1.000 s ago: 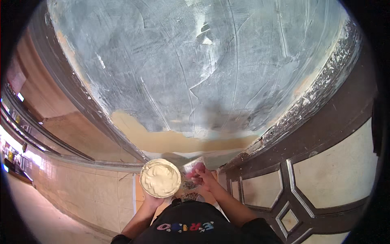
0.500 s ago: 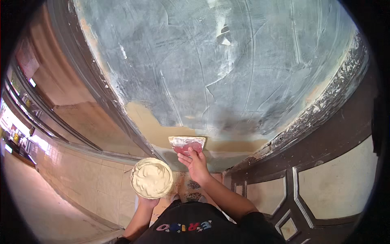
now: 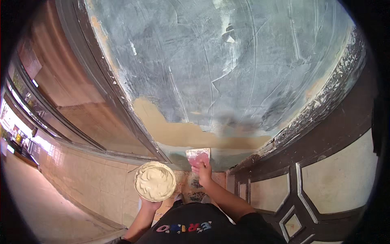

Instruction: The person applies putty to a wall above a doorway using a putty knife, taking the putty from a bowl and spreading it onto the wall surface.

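In my left hand (image 3: 151, 204) rests a round tub (image 3: 136, 188), gripped from underneath and tipped so that its top faces up. Thick cream-coloured putty (image 3: 155, 182) with a swirled surface fills it. My right hand (image 3: 204, 175) is closed around a wide pink-red putty knife (image 3: 199, 157). Whitish paste smears the blade's top edge, which points at the wall. The blade lies just below a tan putty band (image 3: 191, 136) on the lower wall. Whether it touches the wall I cannot tell.
The grey-blue wall (image 3: 195, 61) has ridges and white patches. A dark wooden frame (image 3: 105, 81) borders it at left; a paint-flecked dark edge (image 3: 321, 101) at right. A dark panelled door (image 3: 260, 185) stands at lower right. Pale floor tiles (image 3: 103, 183) lie at left.
My right hand has brought the putty knife down and slightly right, away from the tan band. The tub stays in my left hand, and the whole view has shifted a little.
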{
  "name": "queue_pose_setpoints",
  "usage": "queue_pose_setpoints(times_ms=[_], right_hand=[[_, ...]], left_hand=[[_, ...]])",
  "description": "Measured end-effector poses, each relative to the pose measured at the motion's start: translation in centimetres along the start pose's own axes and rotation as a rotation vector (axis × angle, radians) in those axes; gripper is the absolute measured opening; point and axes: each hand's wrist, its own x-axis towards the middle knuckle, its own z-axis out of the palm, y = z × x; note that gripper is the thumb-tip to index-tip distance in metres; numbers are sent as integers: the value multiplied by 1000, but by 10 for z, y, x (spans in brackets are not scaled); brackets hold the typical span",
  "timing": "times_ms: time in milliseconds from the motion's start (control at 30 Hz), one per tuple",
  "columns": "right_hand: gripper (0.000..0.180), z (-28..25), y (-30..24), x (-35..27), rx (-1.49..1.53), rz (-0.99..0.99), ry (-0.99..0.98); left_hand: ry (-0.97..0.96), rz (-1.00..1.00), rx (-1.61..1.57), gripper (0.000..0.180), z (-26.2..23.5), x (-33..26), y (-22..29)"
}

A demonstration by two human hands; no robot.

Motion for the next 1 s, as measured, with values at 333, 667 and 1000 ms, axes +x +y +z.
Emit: queue_pose_setpoints(times_ms=[333,667,1000], right_hand=[[29,38,-60,19,-53,-443,-102],[28,1,-26,1,-11,-201,-85],[38,-7,-16,19,-42,-175,2]], left_hand=[[-37,-71,37,64,-1,5,5],[-32,-47,85,66,-15,-1,6],[-53,-112,37,63,1,3,-1]])
